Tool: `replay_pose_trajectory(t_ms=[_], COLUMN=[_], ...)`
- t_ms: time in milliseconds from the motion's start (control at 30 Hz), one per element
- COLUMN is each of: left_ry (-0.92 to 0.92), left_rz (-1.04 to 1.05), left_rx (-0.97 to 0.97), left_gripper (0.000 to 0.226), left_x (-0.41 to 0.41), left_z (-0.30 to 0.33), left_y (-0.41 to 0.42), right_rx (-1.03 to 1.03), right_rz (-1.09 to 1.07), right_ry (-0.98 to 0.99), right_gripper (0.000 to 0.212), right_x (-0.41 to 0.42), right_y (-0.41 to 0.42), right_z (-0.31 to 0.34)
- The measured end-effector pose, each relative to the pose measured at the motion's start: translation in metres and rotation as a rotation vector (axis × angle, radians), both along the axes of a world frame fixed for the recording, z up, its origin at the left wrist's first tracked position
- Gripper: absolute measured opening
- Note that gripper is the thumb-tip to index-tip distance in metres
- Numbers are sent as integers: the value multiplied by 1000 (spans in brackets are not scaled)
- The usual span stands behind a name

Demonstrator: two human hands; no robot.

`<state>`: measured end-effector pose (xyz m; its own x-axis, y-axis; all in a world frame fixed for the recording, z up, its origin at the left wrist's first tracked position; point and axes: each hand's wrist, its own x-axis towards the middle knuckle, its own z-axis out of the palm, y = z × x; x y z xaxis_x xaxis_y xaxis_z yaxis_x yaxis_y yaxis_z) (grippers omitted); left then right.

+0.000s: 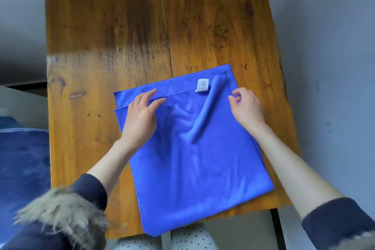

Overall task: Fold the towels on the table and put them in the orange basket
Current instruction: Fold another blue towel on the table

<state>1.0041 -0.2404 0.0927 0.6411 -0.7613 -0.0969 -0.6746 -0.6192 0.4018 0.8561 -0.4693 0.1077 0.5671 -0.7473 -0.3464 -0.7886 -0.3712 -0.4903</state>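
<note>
With the blue towel [188,160] lying doubled on the wooden table [105,32], the raised ridge is best drawn out sideways by the right hand [246,107], whose fingers pinch the far-right edge, while the top layer is pinned by the flat, spread left hand [142,116].

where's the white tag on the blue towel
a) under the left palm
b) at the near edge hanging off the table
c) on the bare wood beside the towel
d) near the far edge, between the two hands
d: the white tag sits by the far edge of the blue towel, with the left hand on one side of it and the right hand on the other.
</note>
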Motion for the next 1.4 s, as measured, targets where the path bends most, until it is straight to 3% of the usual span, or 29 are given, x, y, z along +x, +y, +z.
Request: replay_pose_trajectory(t_ms=[167, 333, 400, 500, 667, 767, 833, 900, 967, 1067, 1200, 1400], left_ry=[-54, 72, 237, 556, 1094, 1228, 1122, 888, 653, 445, 294, 272], left_rz=[170, 348, 379, 508, 617, 596, 580, 617, 658, 676, 554, 520], left_rx=[194, 259, 149, -44, -334, -451, -423, -350, -251, -105, 0, -6], left_gripper=[39, 23, 15, 12, 14, 18, 13, 5, 7, 11, 18, 7], left_x=[32, 40, 44, 51, 53, 59, 65, 73, 80, 85, 94, 99], left_z=[-6, -9, -5, 11, 41, 53, 54, 45, 33, 13, -4, -13], left_y=[29, 40, 42, 51, 71, 71, 64, 51, 37, 24, 21, 26], right_rx=[19, -18, 57, 360, 721, 776, 760, 693, 595, 420, 188, 132], right_rz=[30, 94, 60, -107, -224, -219, -225, -216, -209, -181, -122, -68], right_ry=[-45, 55, -20, -245, -427, -474, -493, -456, -386, -267, -192, -179], right_gripper=[41, 23, 19, 11, 16, 16, 16, 15, 16, 11, 17, 4], right_x=[48, 62, 59, 48, 17, 12, 20, 33, 47, 65, 75, 79], right_y=[-32, -40, -43, -47, -59, -71, -77, -79, -81, -82, -86, -82], right_z=[-15, -22, -19, -3, 30, 42, 44, 40, 25, -4, -27, -32])
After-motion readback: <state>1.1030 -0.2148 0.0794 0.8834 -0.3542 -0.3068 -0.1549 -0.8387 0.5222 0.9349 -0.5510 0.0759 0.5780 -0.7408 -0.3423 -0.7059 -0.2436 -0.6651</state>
